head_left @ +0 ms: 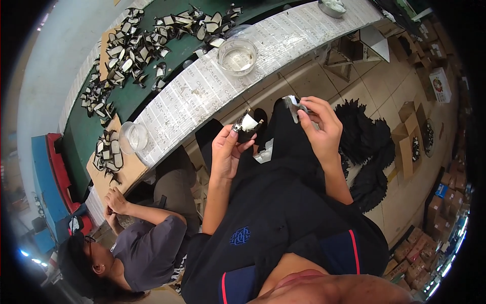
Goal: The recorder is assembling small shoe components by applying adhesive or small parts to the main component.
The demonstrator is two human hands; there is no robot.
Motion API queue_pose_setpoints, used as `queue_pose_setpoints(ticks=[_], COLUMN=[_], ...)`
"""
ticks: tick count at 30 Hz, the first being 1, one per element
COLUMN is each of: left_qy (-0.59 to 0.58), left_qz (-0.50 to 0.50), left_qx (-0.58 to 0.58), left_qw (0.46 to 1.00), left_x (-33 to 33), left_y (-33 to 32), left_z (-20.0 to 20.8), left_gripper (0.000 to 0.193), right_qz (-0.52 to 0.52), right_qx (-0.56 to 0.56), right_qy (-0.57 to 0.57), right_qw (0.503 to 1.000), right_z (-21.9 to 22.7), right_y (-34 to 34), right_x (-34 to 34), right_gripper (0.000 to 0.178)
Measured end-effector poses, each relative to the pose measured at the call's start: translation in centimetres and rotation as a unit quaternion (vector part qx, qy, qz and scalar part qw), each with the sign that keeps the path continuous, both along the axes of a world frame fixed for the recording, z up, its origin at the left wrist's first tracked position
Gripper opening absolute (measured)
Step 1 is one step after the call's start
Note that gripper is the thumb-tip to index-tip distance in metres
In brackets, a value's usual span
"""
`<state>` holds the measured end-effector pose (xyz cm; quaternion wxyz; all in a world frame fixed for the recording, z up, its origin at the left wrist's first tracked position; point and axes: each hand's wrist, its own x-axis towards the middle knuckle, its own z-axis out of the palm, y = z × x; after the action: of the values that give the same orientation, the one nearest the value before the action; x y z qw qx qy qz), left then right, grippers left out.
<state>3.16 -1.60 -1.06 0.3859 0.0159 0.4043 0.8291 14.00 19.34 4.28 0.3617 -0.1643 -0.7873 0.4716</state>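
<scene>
Head view: the left hand is closed around a small glossy black piece, with the thumb on its near side and the fingers curled beneath. A white insert shows in its top. This piece is held up above the lap, in front of the tabletop and clear of it. The right hand pinches a small greyish-white object between thumb and fingertips; what exactly it is cannot be told. The two hands are apart, level with the thighs, and the things they hold do not touch. A crumpled whitish piece lies on the dark trousers between them.

Printed silvery-white sheeting covers the tabletop's near strip. A round clear bowl stands on it, a second clear dish sits farther left, and a shallow metal bowl is near the far right end. Beyond the strip, many small black pieces with pale insides are heaped on a green surface. More lie on cardboard at the left, beside a co-worker's hands. Dark fringed material lies on the tiled floor at the right, near an open carton.
</scene>
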Motion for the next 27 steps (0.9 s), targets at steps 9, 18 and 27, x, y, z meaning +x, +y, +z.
queue_pose_setpoints(ticks=[9,18,27], left_qy=[0.09,0.564,0.673], left_qz=[0.138,0.784,0.555], left_qx=[-0.056,0.095,-0.273], left_qw=[0.985,0.242,0.406], left_x=[-4.7,-11.2,-18.6], left_y=[-1.1,-3.8,5.6], left_z=[2.6,25.5,31.2], left_gripper=[0.02,0.04,0.038], right_qz=[0.023,0.002,0.0], right_qx=[-0.195,-0.269,-0.366], right_qy=[-0.087,-0.082,-0.049], right_qw=[0.977,0.96,0.93], right_z=[-13.6,-18.7,-19.9], right_y=[2.4,1.2,1.2], right_x=[3.4,5.4,5.1], right_gripper=[0.016,0.017,0.018])
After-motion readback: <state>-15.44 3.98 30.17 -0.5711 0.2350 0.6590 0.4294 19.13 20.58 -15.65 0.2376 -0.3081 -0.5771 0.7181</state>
